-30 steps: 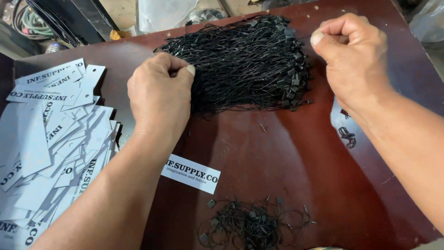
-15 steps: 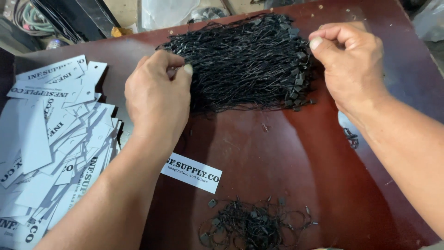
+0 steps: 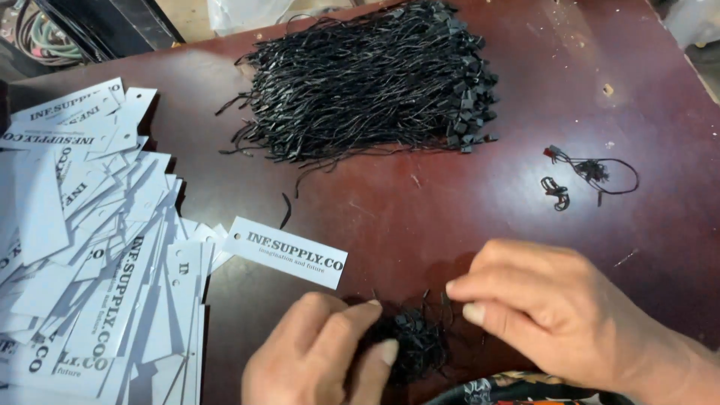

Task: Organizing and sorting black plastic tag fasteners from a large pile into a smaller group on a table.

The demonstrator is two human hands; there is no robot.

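Fingers (image 3: 375,349) of the left hand (image 3: 315,360) and of the right hand (image 3: 555,315) pinch at one small clump of black string loops (image 3: 416,341) at the near edge of the dark red tabletop (image 3: 465,217), both hands closed lightly on it. Behind lies one large bundle of black strings (image 3: 367,82). At the left spreads a heap of white paper tags (image 3: 82,247), too many to count; one single tag (image 3: 285,253) lies apart. Two stray loops (image 3: 589,172) lie at the right.
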